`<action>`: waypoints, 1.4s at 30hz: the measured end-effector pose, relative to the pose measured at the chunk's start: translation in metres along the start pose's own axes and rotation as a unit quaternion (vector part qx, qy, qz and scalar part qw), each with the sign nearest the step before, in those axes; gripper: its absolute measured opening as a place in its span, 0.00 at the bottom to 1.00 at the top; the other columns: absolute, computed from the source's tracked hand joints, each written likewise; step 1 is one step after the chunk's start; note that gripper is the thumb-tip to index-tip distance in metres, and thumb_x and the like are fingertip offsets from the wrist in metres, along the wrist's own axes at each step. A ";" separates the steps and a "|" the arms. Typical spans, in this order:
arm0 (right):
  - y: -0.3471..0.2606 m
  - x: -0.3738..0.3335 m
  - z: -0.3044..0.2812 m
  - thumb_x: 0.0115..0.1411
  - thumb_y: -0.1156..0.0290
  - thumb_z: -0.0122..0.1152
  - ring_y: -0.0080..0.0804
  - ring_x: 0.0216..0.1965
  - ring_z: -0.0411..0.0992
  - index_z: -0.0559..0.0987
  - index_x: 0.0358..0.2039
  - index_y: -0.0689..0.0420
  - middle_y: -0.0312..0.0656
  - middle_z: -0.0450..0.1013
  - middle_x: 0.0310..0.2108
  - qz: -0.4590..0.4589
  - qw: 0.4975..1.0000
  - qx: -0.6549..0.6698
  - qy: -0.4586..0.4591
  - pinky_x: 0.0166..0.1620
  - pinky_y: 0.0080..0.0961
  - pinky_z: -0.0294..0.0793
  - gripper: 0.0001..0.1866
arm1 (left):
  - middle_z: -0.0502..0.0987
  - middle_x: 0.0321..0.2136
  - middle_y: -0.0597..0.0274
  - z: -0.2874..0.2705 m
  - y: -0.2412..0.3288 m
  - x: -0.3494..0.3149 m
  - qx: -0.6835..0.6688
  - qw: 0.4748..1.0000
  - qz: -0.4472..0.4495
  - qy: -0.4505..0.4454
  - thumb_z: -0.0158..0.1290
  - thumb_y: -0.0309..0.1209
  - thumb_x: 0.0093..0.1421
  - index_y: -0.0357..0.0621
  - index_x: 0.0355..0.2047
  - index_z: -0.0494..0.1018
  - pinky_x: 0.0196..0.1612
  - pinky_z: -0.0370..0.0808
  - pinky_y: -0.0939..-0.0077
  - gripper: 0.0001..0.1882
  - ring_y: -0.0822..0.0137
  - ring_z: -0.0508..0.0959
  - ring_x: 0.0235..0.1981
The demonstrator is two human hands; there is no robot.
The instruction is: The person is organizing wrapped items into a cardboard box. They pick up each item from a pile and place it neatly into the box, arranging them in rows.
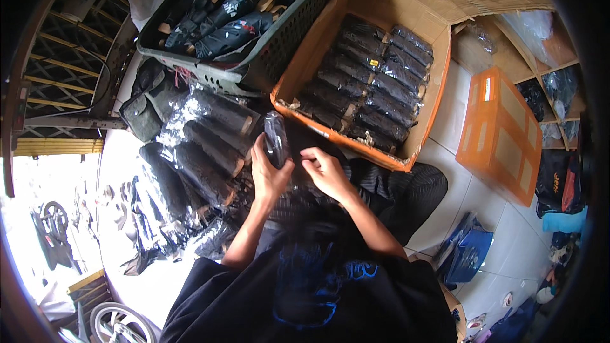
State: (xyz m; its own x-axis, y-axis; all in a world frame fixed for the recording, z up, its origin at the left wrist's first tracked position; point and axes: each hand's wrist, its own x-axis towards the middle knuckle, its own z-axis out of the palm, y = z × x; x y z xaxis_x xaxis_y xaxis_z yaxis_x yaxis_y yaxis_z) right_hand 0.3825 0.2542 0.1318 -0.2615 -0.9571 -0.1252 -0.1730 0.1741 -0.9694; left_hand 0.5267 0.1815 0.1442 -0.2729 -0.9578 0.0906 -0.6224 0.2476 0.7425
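Note:
My left hand [269,174] is closed around a dark folded umbrella [275,134] in a shiny clear plastic sleeve, its far end pointing away from me. Just to its right, my right hand [325,171] has its fingers bent and the thumb close to the forefinger; whatever may be pinched there is too small to make out. Left of my hands lie several more sleeved umbrellas [206,160], side by side. Ahead to the right stands an open cardboard box [438,82], where sleeved umbrellas [372,82] lie in two columns.
A dark green plastic basket [254,67] piled with loose umbrellas [232,32] stands at the far left, against the box. Farther right are a closed orange carton [499,133] and a shelf [553,82]. A blue plastic-wrapped bundle [467,251] lies on the tiled floor [438,187].

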 end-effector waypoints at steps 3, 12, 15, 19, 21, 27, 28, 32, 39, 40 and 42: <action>0.000 -0.020 0.021 0.57 0.63 0.68 0.31 0.45 0.73 0.64 0.62 0.55 0.47 0.68 0.53 -0.056 0.997 0.013 -0.057 0.44 0.29 0.76 0.35 | 0.73 0.48 0.49 -0.012 -0.013 -0.006 -0.314 0.920 -0.225 -0.061 0.55 0.26 0.53 0.38 0.62 0.57 0.50 0.73 0.67 0.35 0.65 0.73 0.50; -0.030 -0.048 0.005 0.44 0.68 0.77 0.47 0.52 0.71 0.69 0.59 0.59 0.51 0.70 0.53 -0.186 0.982 -0.021 0.035 0.54 0.36 0.72 0.40 | 0.72 0.49 0.54 -0.024 0.020 -0.011 -0.624 0.729 -0.252 -0.127 0.47 0.35 0.65 0.43 0.61 0.58 0.50 0.74 0.67 0.26 0.63 0.75 0.47; -0.024 -0.053 0.002 0.45 0.72 0.75 0.48 0.47 0.74 0.75 0.51 0.62 0.48 0.75 0.45 -0.182 0.975 -0.051 0.119 0.50 0.35 0.74 0.31 | 0.71 0.50 0.52 -0.011 0.044 -0.014 -0.546 0.795 -0.250 -0.086 0.54 0.27 0.64 0.40 0.63 0.54 0.49 0.74 0.71 0.30 0.65 0.74 0.48; -0.034 -0.053 -0.026 0.51 0.78 0.68 0.44 0.53 0.70 0.71 0.54 0.61 0.50 0.70 0.52 -0.200 0.975 -0.090 0.047 0.54 0.34 0.70 0.28 | 0.67 0.53 0.54 -0.001 0.055 -0.016 -0.545 0.808 -0.211 -0.073 0.53 0.27 0.65 0.42 0.65 0.49 0.49 0.74 0.70 0.33 0.65 0.73 0.49; -0.044 -0.057 -0.051 0.54 0.77 0.65 0.42 0.56 0.68 0.69 0.55 0.60 0.50 0.65 0.57 -0.141 0.989 0.033 -0.007 0.56 0.36 0.69 0.28 | 0.64 0.56 0.52 -0.001 0.060 -0.012 -0.569 0.794 -0.198 -0.081 0.51 0.27 0.66 0.44 0.66 0.43 0.54 0.71 0.70 0.36 0.64 0.70 0.53; -0.072 -0.014 -0.086 0.60 0.64 0.65 0.27 0.40 0.70 0.68 0.42 0.60 0.41 0.69 0.36 -0.112 0.990 -0.083 0.027 0.43 0.27 0.72 0.18 | 0.59 0.61 0.52 0.036 0.090 -0.001 -0.551 0.819 -0.120 -0.108 0.47 0.30 0.65 0.50 0.68 0.42 0.61 0.63 0.66 0.36 0.60 0.64 0.59; -0.074 -0.004 -0.089 0.59 0.58 0.66 0.33 0.36 0.69 0.67 0.39 0.60 0.44 0.69 0.32 -0.078 0.994 -0.074 0.025 0.39 0.31 0.71 0.22 | 0.58 0.61 0.53 0.045 0.092 -0.001 -0.577 0.800 -0.117 -0.117 0.46 0.33 0.65 0.51 0.68 0.42 0.61 0.63 0.66 0.35 0.60 0.63 0.60; -0.102 0.027 -0.114 0.52 0.46 0.70 0.47 0.32 0.71 0.65 0.37 0.59 0.49 0.69 0.29 -0.010 0.968 -0.242 0.070 0.37 0.39 0.70 0.32 | 0.55 0.66 0.56 0.077 0.104 0.014 -0.686 0.701 -0.116 -0.157 0.40 0.48 0.68 0.57 0.70 0.41 0.68 0.52 0.58 0.35 0.56 0.57 0.66; -0.090 0.103 -0.169 0.44 0.64 0.77 0.33 0.29 0.70 0.65 0.36 0.58 0.47 0.71 0.27 0.066 0.968 -0.238 0.043 0.33 0.33 0.70 0.28 | 0.64 0.61 0.49 0.078 0.091 0.080 -0.502 0.809 0.007 -0.306 0.40 0.54 0.68 0.51 0.69 0.41 0.65 0.56 0.53 0.37 0.53 0.63 0.64; -0.081 0.118 -0.183 0.44 0.65 0.76 0.38 0.29 0.71 0.65 0.35 0.57 0.47 0.72 0.28 0.049 0.969 -0.237 0.041 0.35 0.35 0.70 0.27 | 0.69 0.58 0.49 0.068 0.088 0.099 -0.326 0.887 0.071 -0.318 0.43 0.49 0.68 0.48 0.69 0.47 0.64 0.58 0.56 0.35 0.54 0.66 0.62; -0.070 0.153 -0.199 0.43 0.67 0.75 0.45 0.33 0.72 0.66 0.36 0.56 0.47 0.72 0.29 0.062 0.953 -0.290 0.067 0.40 0.38 0.70 0.26 | 0.78 0.43 0.47 0.078 0.060 0.120 0.005 0.945 0.316 -0.089 0.54 0.38 0.61 0.42 0.53 0.70 0.51 0.72 0.59 0.21 0.47 0.76 0.46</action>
State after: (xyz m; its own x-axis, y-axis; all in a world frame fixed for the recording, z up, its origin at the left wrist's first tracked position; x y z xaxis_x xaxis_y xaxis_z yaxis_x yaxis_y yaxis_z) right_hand 0.1653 0.1416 0.2223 -0.4266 -0.8894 -0.1645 -0.6178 0.4193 -0.6652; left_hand 0.3993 0.0927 0.1484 -0.7107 -0.5790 0.3996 -0.3002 0.7633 0.5721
